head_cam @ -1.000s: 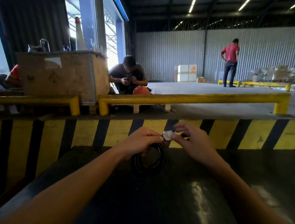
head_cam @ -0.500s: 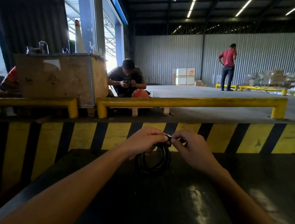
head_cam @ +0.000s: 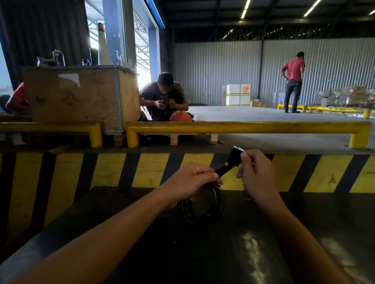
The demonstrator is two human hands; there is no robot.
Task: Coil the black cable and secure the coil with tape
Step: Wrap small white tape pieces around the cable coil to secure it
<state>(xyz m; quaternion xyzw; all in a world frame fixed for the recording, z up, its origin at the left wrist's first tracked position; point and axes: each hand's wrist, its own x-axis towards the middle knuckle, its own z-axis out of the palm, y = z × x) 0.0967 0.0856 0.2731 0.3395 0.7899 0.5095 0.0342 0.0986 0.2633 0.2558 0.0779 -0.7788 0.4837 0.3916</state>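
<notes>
The black cable (head_cam: 199, 209) hangs as a small round coil over the dark table top (head_cam: 215, 261). My left hand (head_cam: 191, 180) grips the top of the coil. A strip of black tape (head_cam: 232, 162) with a white end runs up and right from the coil top. My right hand (head_cam: 254, 170) pinches the strip's upper end, holding it taut. The part of the coil under my left fingers is hidden.
A yellow and black striped barrier (head_cam: 318, 173) and a yellow rail (head_cam: 242, 127) stand just beyond the table. Behind them are a wooden crate (head_cam: 77, 96), a crouching person (head_cam: 163, 99) and a standing person (head_cam: 292, 81).
My right hand has pulled away up and to the right, drawing out a strip of black tape from the coil top. Before, both hands met at the coil top.
</notes>
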